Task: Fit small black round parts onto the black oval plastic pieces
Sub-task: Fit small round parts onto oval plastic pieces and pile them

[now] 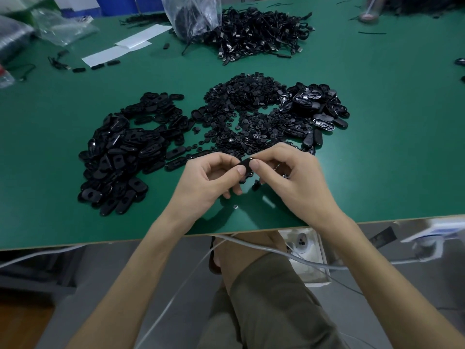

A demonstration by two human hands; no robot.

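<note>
Both hands, left hand (210,176) and right hand (289,176), pinch one oval piece (246,164) between thumbs; round parts (241,122) lie at twelve o'clock. Press squarely, I think.

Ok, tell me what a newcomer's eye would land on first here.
The left hand and right hand near the front edge, both pinching one black oval piece. Behind them, black heaps lie on the green table: oval pieces at left, small round parts in the middle, a cable tangle farther back.
</note>
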